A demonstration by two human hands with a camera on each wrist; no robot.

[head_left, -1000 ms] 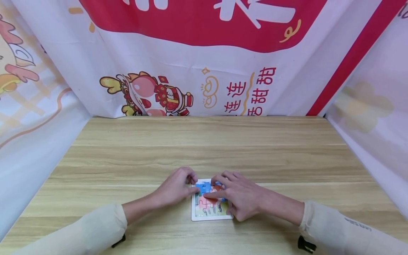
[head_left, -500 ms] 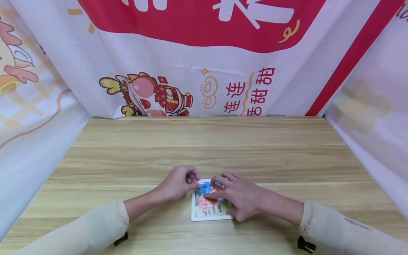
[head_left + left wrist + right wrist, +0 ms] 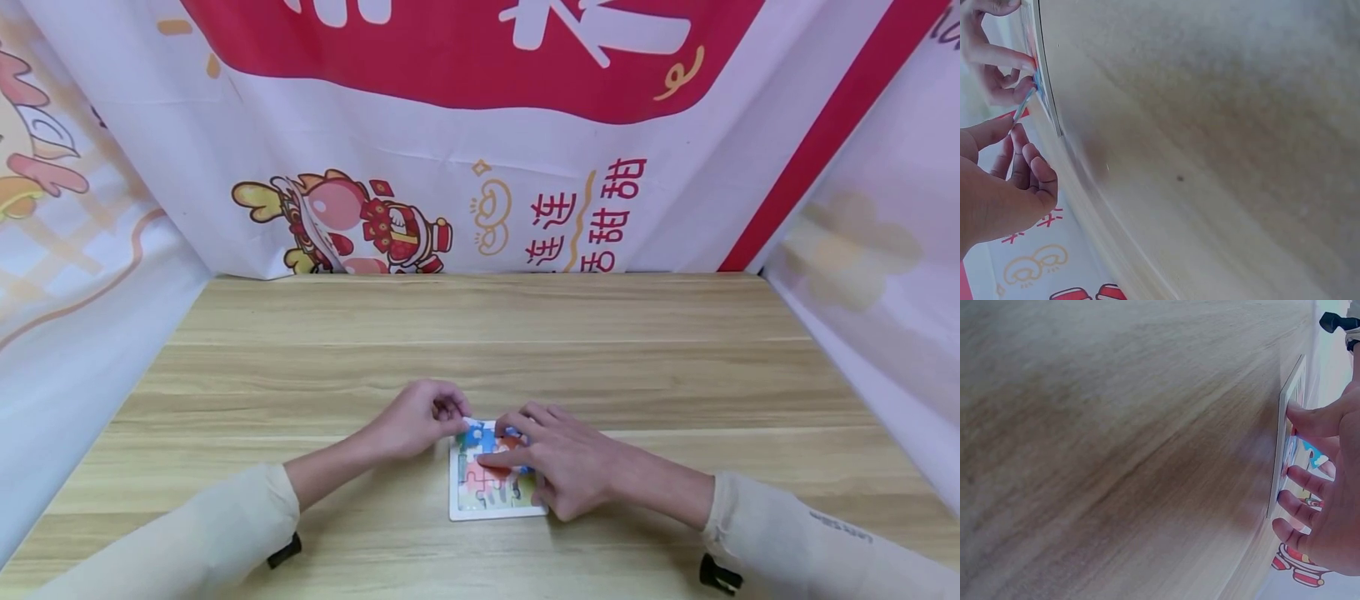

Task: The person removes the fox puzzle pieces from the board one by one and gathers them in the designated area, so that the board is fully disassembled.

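While your left hand point(image 3: 417, 418) pinches a blue piece point(image 3: 474, 434) at the puzzle tray's point(image 3: 495, 512) far-left corner and your right hand's point(image 3: 564, 468) flat fingers press on the set pieces, lifting could pop neighbours loose.

The right hand point(image 3: 566, 467) covers the right part of the puzzle point(image 3: 487, 487); the piece under the left hand point(image 3: 416, 425) is too small to tell.

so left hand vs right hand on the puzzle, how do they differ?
The left hand has curled fingers pinching a blue piece at the puzzle tray's far-left corner; the right hand lies flatter, fingers spread, pressing the pieces. Left sits beside the tray, right on it. Both wear cream sleeves.
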